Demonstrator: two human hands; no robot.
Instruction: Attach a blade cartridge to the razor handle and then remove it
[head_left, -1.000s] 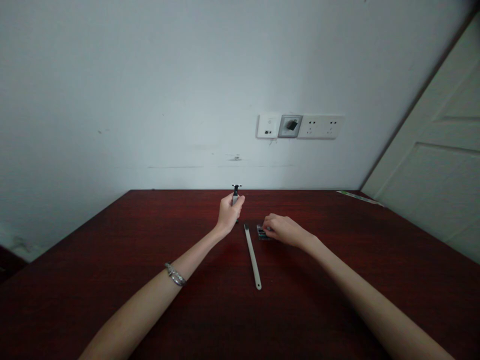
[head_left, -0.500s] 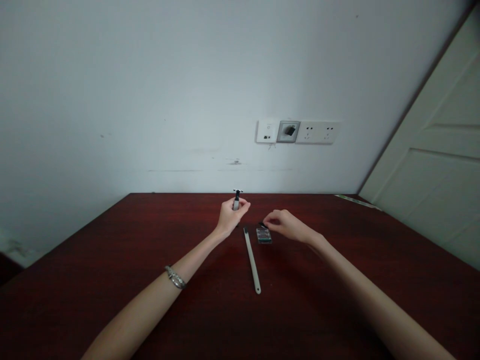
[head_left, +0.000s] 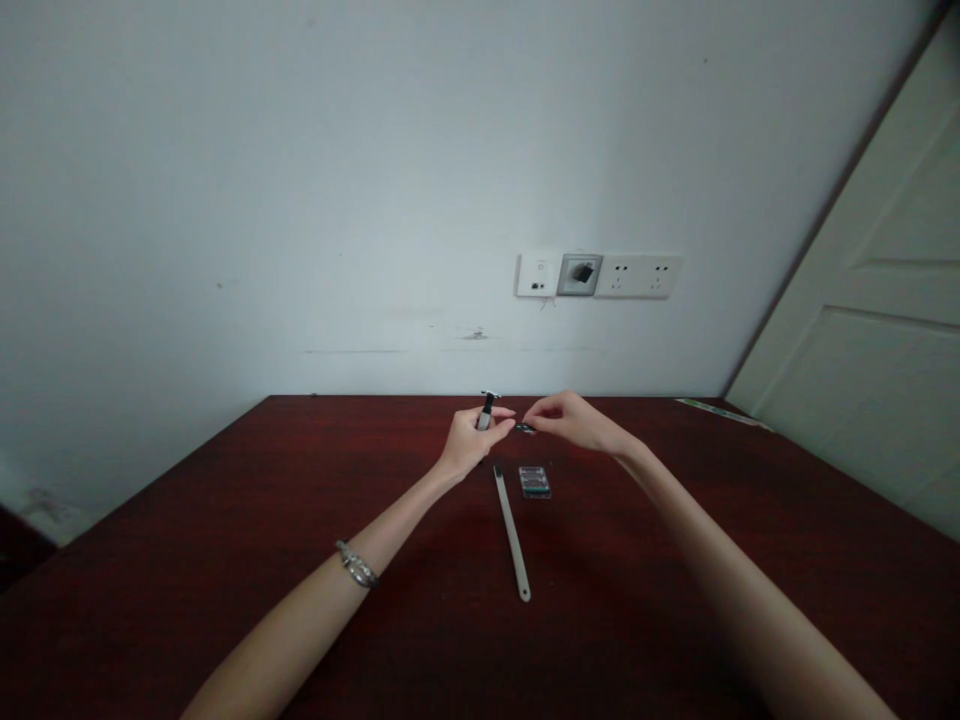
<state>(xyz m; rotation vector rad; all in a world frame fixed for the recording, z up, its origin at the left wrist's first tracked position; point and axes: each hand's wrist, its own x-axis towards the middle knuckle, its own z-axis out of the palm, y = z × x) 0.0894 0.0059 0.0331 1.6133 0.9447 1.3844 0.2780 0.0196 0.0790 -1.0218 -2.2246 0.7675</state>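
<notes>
My left hand [head_left: 466, 443] is closed around the grey handle of a razor [head_left: 486, 411], its black neck and narrow crosswise head pointing up and away. Between the fingertips of my right hand [head_left: 574, 421] is a small dark piece [head_left: 524, 428], perhaps a razor cartridge; its details are too small to tell. That piece is close to the left fingertips, and whether they touch it I cannot tell. Below the hands lies a small clear plastic case [head_left: 535, 482] with something dark and green in it. Beside it is a long pale grey stick [head_left: 512, 538] with a black tip and a hole at its near end.
The dark red table [head_left: 300, 480] reaches back to a pale wall [head_left: 360, 200]. Switches and sockets [head_left: 634, 276] are on that wall. At the right stands a white panelled door [head_left: 892, 330], and a thin patterned strip [head_left: 721, 411] lies near the table's back right corner.
My right hand has lifted the small dark piece away from the clear case and brought it left, up to my left hand. The razor now leans slightly to the right.
</notes>
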